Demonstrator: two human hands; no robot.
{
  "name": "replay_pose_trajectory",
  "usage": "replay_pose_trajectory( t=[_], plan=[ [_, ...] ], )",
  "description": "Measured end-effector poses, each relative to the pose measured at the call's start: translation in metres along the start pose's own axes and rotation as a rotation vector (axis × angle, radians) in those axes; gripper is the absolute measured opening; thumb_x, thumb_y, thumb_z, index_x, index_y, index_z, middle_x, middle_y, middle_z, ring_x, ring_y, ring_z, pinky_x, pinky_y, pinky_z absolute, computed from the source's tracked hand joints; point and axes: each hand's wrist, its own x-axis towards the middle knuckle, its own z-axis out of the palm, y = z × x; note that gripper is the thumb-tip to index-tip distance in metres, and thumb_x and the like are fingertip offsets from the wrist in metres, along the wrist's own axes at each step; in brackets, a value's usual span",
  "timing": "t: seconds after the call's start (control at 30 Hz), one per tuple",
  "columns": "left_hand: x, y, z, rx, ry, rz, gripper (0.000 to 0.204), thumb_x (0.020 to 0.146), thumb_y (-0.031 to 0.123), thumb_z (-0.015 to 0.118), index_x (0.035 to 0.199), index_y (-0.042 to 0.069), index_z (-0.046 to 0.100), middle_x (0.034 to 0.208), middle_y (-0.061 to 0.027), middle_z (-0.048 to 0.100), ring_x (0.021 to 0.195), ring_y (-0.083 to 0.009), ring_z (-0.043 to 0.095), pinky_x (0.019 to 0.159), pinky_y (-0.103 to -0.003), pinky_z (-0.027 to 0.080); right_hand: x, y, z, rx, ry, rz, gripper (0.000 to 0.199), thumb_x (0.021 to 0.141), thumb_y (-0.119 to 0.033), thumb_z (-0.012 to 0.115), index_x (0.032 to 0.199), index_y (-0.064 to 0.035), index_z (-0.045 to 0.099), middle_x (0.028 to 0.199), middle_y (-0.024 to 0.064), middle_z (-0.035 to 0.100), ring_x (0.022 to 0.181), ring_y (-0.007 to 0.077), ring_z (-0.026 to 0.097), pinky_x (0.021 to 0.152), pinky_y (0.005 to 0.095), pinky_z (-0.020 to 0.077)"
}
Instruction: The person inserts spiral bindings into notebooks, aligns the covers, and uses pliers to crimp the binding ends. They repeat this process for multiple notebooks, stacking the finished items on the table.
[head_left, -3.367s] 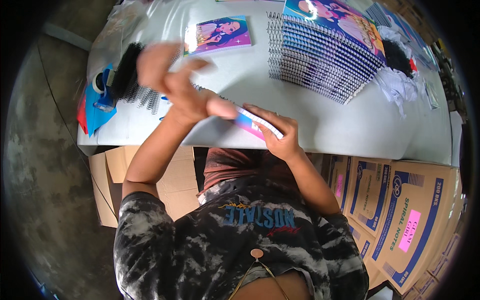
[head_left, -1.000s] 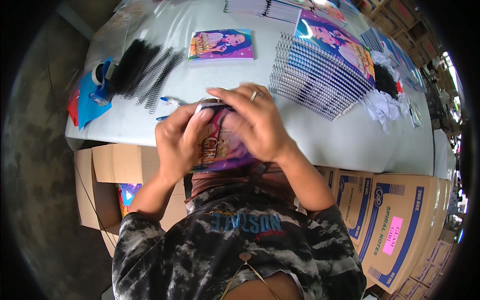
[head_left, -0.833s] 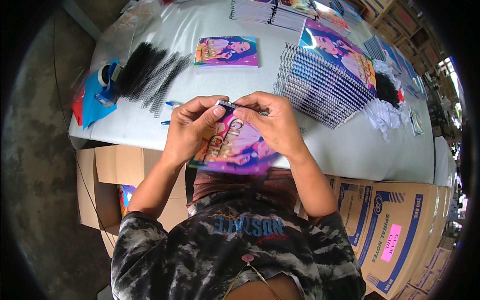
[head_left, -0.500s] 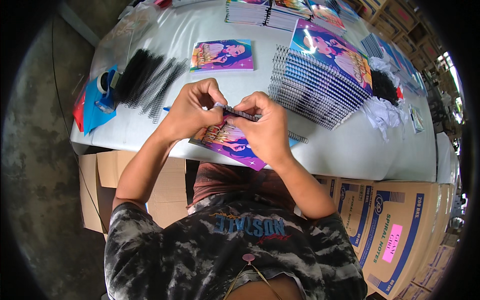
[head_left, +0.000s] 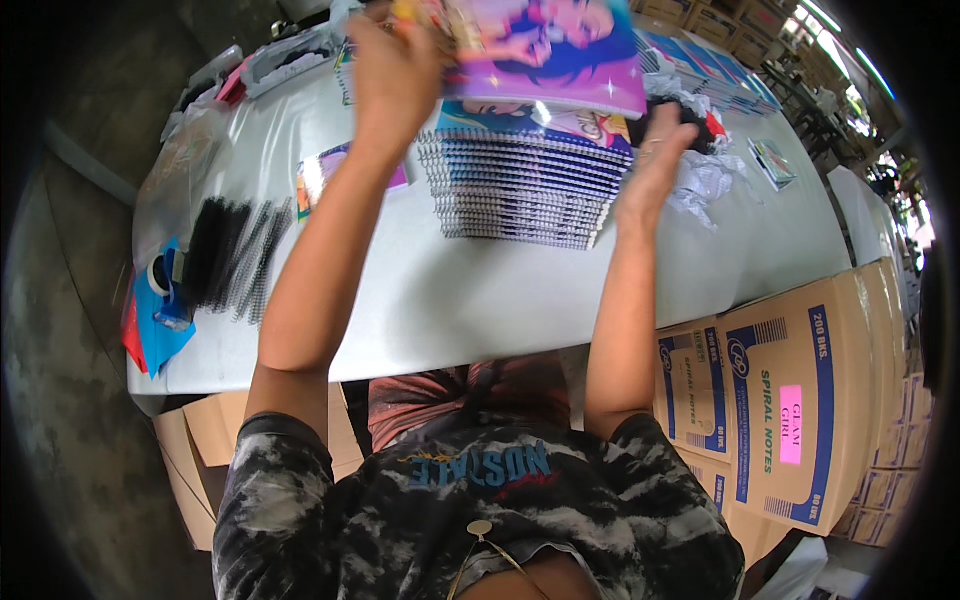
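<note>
My left hand (head_left: 395, 70), raised at the far side of the table, grips the left edge of a spiral notebook (head_left: 560, 60) with a purple illustrated cover. That notebook is tilted above a stack of spiral notebooks (head_left: 520, 195), whose coiled edges face me. Motion blurs the left fingertips and part of the cover. At the stack's right side, my right hand (head_left: 658, 155) is open, palm toward the stack, holding nothing. Partly behind my left forearm lies another purple-covered book (head_left: 325, 175) on the table.
Black wire coils (head_left: 235, 250) lie on the white-covered table (head_left: 470, 310), left of my forearm, beside a blue tape dispenser (head_left: 172, 295). Crumpled striped material (head_left: 705, 190) lies right of the stack. More notebooks (head_left: 700, 65) sit behind. Cardboard boxes (head_left: 780, 400) stand below the table's right side.
My hands have moved from the coil edge of a notebook near the table's front to the stack. The left carries the notebook up and away; the right has let go. The view has shifted.
</note>
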Motion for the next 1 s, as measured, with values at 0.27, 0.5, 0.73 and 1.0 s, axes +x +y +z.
replay_pose_trajectory(
  t=[0.27,0.5,0.73,1.0],
  plan=[
    [-0.066,-0.026,0.019,0.162,-0.048,-0.075,0.030,0.089,0.024,0.054,0.073,0.000,0.060,0.072,-0.0137,0.057,0.064,-0.0276,0.057,0.061,-0.034,0.045,-0.023,0.014,0.011,-0.321,0.170,-0.217,0.023,0.085,-0.021,0.063,0.089,0.0018,0.063,0.087,0.0109,0.062,0.074,0.0170,0.059,0.068,0.0289,0.0471],
    [-0.050,-0.075,0.010,-0.242,-0.060,-0.346,0.039,0.086,0.035,0.061,0.069,0.000,0.058,0.051,-0.0053,0.052,0.046,-0.0101,0.048,0.046,-0.027,0.039,-0.021,0.018,0.002,-0.510,0.193,-0.378,0.020,0.076,-0.016,0.073,0.075,0.0006,0.062,0.073,0.0074,0.056,0.063,0.0160,0.055,0.056,0.0293,0.0460],
    [-0.115,-0.249,-0.088,0.785,-0.614,0.436,0.049,0.084,0.037,0.057,0.119,0.004,0.053,0.123,-0.0162,0.054,0.105,-0.0297,0.058,0.085,-0.037,0.048,-0.033,0.005,0.003,-0.642,0.103,-0.530,0.015,0.077,-0.014,0.071,0.078,-0.0010,0.063,0.085,0.0080,0.059,0.085,0.0223,0.055,0.077,0.0353,0.0434],
    [-0.105,-0.164,-0.144,0.241,-0.420,-0.457,0.035,0.095,0.029,0.045,0.095,-0.004,0.059,0.073,-0.0091,0.059,0.070,-0.0149,0.054,0.066,-0.030,0.044,-0.158,-0.014,0.037,0.020,-0.328,-0.042,0.032,0.086,-0.016,0.058,0.112,0.0010,0.050,0.114,0.0135,0.051,0.106,0.0219,0.049,0.093,0.0338,0.0367]
  ],
)
